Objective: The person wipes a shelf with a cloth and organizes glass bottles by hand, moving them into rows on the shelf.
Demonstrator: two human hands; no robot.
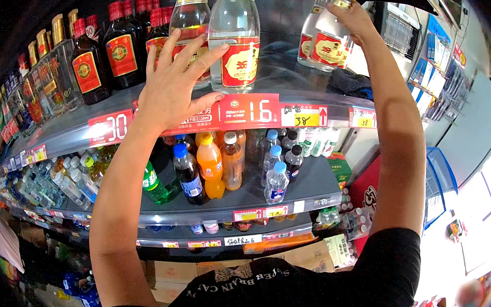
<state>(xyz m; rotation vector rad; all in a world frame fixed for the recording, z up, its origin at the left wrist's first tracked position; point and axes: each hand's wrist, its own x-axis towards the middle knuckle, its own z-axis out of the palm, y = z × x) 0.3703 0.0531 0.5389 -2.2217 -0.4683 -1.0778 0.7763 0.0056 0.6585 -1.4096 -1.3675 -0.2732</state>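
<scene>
Bottle [327, 49], upper right, sat clasped by the right hand [353, 20]; the left hand [176, 84] splayed before two bottles [236, 27], upper centre. A dark shelf [283, 77] curved below, blue basket [447, 169] right.

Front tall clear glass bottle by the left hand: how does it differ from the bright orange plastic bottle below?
The tall clear glass bottle stands on the upper shelf; the bright orange plastic bottle, on the shelf below. The glass bottle looks colourless; the plastic bottle, orange. The glass bottle's top lies outside view; the plastic bottle's cap shows. Both stand upright.
</scene>
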